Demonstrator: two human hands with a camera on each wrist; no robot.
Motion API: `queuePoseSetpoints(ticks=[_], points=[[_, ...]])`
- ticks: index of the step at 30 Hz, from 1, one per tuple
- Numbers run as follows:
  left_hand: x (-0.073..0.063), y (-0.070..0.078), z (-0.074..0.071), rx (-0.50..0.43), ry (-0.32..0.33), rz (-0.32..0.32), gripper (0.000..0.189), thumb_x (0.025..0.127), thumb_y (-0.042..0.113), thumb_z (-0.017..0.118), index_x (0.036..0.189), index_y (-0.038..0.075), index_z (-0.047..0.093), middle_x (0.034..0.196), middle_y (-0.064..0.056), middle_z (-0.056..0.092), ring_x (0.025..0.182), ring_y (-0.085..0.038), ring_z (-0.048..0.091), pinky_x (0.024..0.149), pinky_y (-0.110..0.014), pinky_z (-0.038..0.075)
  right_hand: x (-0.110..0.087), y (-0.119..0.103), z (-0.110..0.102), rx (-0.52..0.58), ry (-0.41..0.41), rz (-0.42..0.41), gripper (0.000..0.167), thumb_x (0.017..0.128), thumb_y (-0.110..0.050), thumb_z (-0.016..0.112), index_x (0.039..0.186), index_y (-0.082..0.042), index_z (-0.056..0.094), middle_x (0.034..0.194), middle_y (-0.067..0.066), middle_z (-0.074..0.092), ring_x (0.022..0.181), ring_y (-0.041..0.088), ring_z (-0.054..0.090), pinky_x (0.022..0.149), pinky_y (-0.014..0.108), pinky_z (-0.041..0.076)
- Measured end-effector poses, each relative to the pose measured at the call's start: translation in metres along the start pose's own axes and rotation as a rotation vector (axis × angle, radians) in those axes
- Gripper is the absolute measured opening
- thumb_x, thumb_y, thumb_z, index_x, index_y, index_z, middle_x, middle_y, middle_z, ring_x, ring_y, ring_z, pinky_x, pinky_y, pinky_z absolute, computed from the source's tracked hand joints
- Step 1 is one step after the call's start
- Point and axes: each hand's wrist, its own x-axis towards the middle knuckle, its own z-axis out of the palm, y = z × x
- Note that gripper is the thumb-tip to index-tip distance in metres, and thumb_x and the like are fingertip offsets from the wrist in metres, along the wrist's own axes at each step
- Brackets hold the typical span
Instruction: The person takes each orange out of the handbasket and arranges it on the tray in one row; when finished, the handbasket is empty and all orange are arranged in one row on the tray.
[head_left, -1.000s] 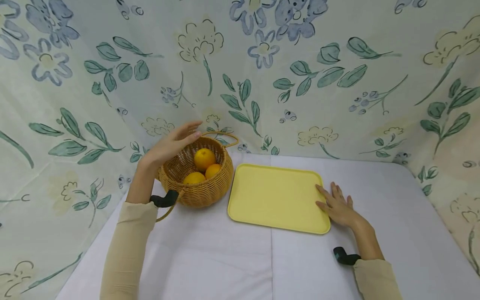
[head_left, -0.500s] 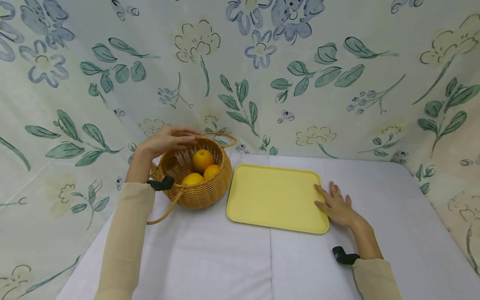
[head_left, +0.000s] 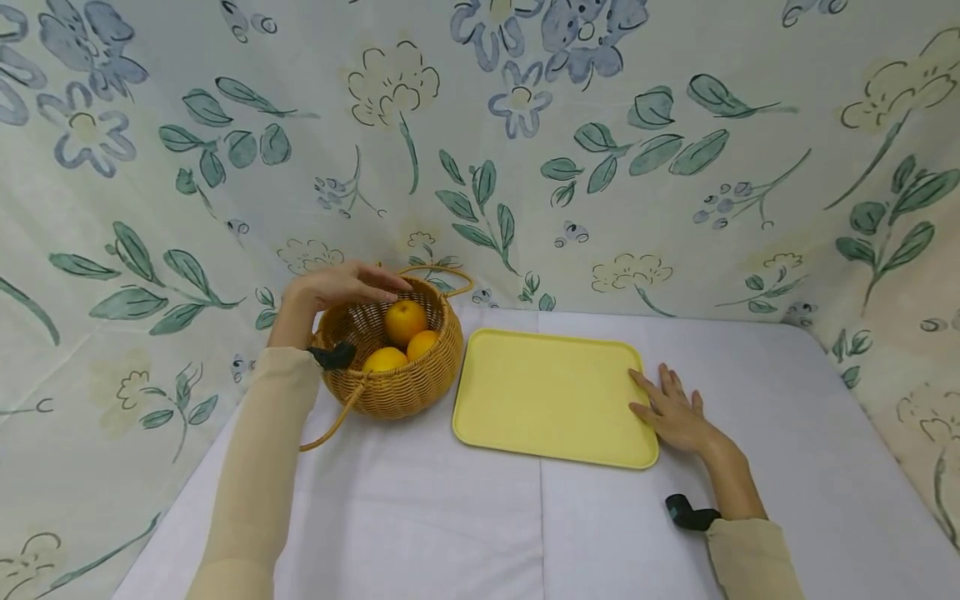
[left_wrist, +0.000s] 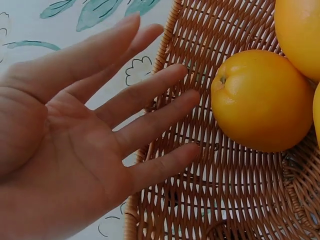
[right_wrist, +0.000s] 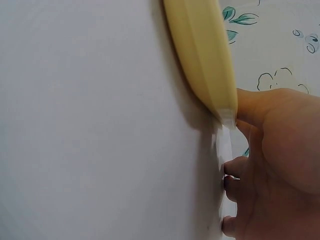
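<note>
A round wicker basket [head_left: 408, 392] holds three oranges, one orange [head_left: 406, 322] lying at the back of the group. Over the basket's left back rim is my left hand [head_left: 341, 286], its fingers extended. In the left wrist view those fingers [left_wrist: 155, 125] reach over the rim toward an orange [left_wrist: 262, 101], with a gap between them, and the palm holds nothing. To the right of the basket lies a yellow rectangular tray [head_left: 555, 396]. My right hand [head_left: 678, 421] rests at the tray's right edge, fingers spread, thumb and a finger touching the rim.
One looped basket handle [head_left: 453, 271] leans out at the back, another handle [head_left: 333, 429] hangs toward the front left. White cloth [head_left: 450, 517] covers the table. A floral curtain [head_left: 645, 217] rises right behind the basket and tray.
My left hand first drew back left and lower at the basket's rim, then moved right, farther over the opening. The right hand and tray stay in place.
</note>
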Motion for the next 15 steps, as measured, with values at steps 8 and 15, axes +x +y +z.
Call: queuePoseSetpoints(ticks=[8,15], points=[[0.023,-0.010,0.002,0.099,-0.094,0.022,0.043,0.100,0.015,0.067,0.142,0.010,0.063,0.157,-0.014,0.049,0.149,-0.034,0.038,0.126,-0.058,0.028,-0.002,-0.001,-0.002,0.000,0.002,-0.003,0.072,0.108,-0.045,0.048,0.162,-0.005,0.024,0.164,0.041,-0.011,0.152,0.060,-0.012,0.115,0.079,-0.016],[0.036,-0.020,0.011,0.068,-0.112,0.007,0.046,0.096,0.012,0.070,0.142,0.014,0.065,0.162,-0.013,0.044,0.150,-0.034,0.037,0.127,-0.054,0.027,-0.001,0.000,0.000,0.002,0.001,-0.013,0.072,0.108,-0.046,0.047,0.163,-0.005,0.023,0.164,0.041,-0.012,0.152,0.060,-0.013,0.114,0.080,-0.016]])
